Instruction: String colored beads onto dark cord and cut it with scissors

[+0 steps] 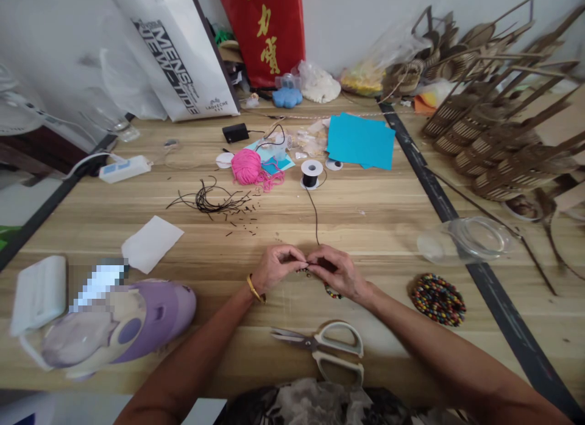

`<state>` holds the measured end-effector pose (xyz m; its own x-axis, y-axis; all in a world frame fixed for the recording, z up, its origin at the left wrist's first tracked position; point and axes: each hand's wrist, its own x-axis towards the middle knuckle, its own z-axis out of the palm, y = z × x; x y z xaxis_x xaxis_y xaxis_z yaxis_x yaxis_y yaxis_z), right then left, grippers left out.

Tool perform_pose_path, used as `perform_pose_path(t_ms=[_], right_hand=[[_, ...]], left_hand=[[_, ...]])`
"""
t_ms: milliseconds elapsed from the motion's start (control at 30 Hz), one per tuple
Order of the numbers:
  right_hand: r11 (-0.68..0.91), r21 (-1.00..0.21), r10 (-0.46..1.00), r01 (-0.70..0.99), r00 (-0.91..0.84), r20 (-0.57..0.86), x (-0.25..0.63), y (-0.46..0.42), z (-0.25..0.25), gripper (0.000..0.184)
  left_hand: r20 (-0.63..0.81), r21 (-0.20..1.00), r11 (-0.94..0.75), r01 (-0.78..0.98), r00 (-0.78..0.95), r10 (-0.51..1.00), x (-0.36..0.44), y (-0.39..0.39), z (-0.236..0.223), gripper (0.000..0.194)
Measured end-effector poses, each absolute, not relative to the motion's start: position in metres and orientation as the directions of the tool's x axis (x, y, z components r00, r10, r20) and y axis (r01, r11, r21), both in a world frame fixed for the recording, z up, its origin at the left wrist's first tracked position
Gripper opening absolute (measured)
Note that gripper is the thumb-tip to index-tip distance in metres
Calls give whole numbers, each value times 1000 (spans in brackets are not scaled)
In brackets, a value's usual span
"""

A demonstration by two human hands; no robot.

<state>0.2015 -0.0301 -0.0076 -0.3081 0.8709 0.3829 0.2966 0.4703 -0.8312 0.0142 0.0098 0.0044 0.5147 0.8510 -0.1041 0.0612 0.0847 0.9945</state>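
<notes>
Beaded strand (333,292) sat under the right hand (342,271), part of it out past the palm side, a few more beads just below the fingertips. Both hands pinched thumb to forefinger on the black cord (315,217), tips meeting or nearly so; the left hand (276,266) gripped right beside the right one.

Status, my read: beads were on, the ends were being worked. Couldn't tell if a knot was in; fingers hid it. Couldn't tell if the loop was closed either.

Cord ran from behind the right hand up to the spool (310,176), beyond both hands, with no cut visible along that run. So trimming looked not done. Scissors (315,342) lay idle on the table, just nearer the body than the hands, blades pointing left.

Right of the right hand: a heap of multicoloured beaded loops (437,299), probably finished ones; count unclear, they overlapped. Beyond the left hand, off to its left: a tangle of black cord lengths (210,199) with short offcuts (242,217) scattered beside it, so cutting had evidently been done on other pieces.
</notes>
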Motion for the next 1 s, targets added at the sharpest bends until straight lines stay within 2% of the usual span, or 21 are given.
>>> perform_pose_path(t_ms=[467, 667, 833, 1000], right_hand=[[534, -791, 830, 298, -360, 425, 202, -28, -7, 10], [487, -768, 872, 417, -281, 400, 203, -31, -8, 7], [499, -803, 859, 327, -315, 405, 202, -32, -9, 15], [458, -832, 881, 313, -285, 378, 201, -32, -10, 8]], left_hand=[[-45, 997, 9, 77, 481, 875, 15, 8, 3, 26], [-46, 998, 25, 55, 434, 900, 13, 9, 6, 25], [-50, 999, 42, 28, 439, 897, 14, 9, 5, 27], [-49, 998, 29, 53, 434, 900, 14, 9, 5, 25]])
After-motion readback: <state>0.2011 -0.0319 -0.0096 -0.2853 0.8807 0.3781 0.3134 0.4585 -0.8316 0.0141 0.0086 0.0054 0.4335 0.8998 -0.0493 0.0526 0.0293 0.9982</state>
